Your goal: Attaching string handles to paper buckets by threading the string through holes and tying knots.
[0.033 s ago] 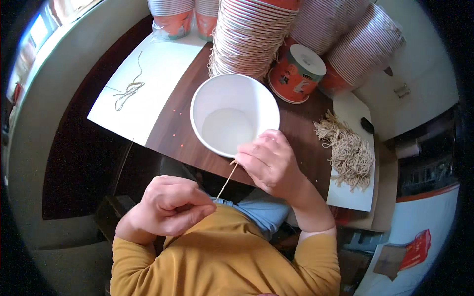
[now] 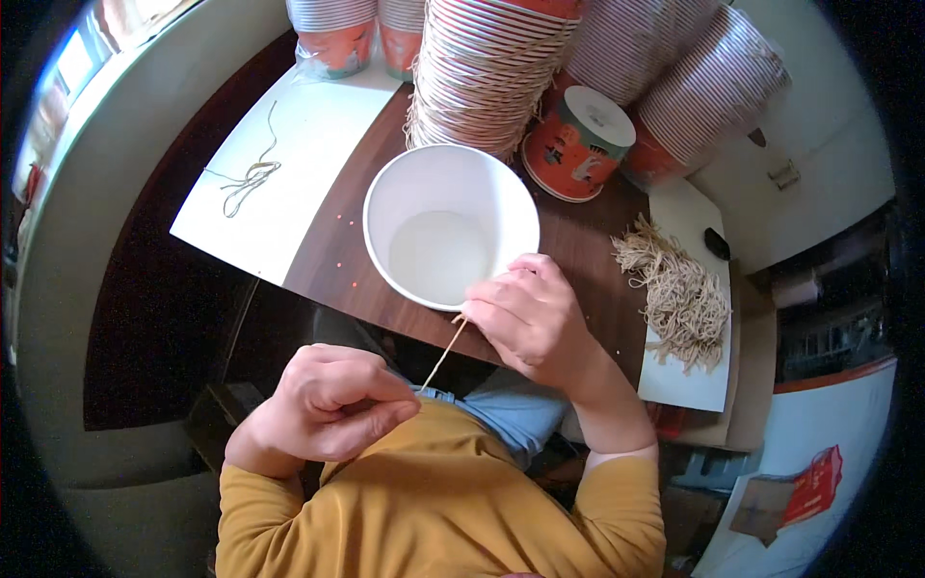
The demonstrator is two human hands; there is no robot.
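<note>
A large white-lined paper bucket (image 2: 438, 255) stands near the table's front edge with its mouth facing me. My right hand (image 2: 528, 313) is closed on its near right rim, fingers over the edge. From the rim, beside my right fingertips, a thin beige cord (image 2: 444, 354) runs taut down to my left hand (image 2: 337, 400). That hand is closed in a pinch around the cord's lower end, in front of my body. How the cord joins the bucket is hidden by my right fingers.
Behind the bucket rises a tall stack of buckets (image 2: 491, 77) with cord loops. An upside-down red bucket (image 2: 578, 144) stands right of it. A heap of beige cords (image 2: 679, 299) lies at right, a loose cord bundle (image 2: 252, 178) on the white board (image 2: 255, 226) at left.
The bucket has shifted slightly to the left under my right hand. Both hands keep nearly the same place, and the cord stays taut between them.
</note>
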